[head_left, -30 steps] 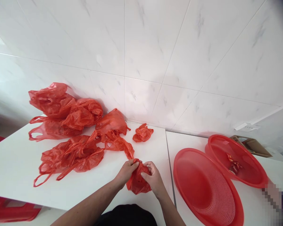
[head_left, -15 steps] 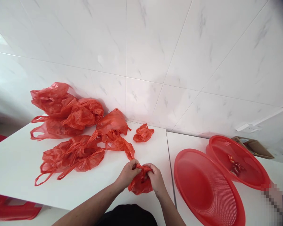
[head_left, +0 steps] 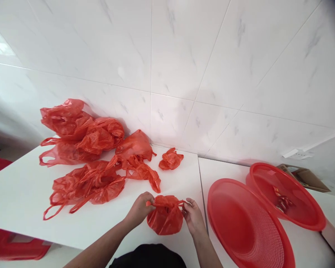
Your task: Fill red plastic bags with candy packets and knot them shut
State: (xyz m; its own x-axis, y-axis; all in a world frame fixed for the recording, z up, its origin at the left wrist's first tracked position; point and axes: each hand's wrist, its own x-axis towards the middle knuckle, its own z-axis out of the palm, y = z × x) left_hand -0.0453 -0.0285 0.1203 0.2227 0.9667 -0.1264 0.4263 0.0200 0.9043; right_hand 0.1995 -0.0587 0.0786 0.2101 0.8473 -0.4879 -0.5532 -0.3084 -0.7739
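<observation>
A red plastic bag (head_left: pixel 165 219) sits on the white table at the front, right before my body. My left hand (head_left: pixel 141 209) pinches its left handle, a short end of which pokes out past the thumb. On the other side my right hand (head_left: pixel 193 216) grips the thin, stretched right handle between its fingertips. The bag is rounded and its top is gathered between the two hands; what is inside cannot be made out. Just behind it lies the tail of another crumpled red bag (head_left: pixel 145 175).
More red bags (head_left: pixel 83 137) are heaped at the left on the white table (head_left: pixel 19 197). A small crumpled bag (head_left: pixel 171 159) lies near the wall. At the right stand two red baskets (head_left: pixel 234 216), the farther one holding small packets (head_left: pixel 281 201), with a cardboard box (head_left: pixel 309 179) behind.
My hands have moved apart, left hand leftward and right hand rightward, drawing the bag's two handles out sideways. The view has shifted slightly.
</observation>
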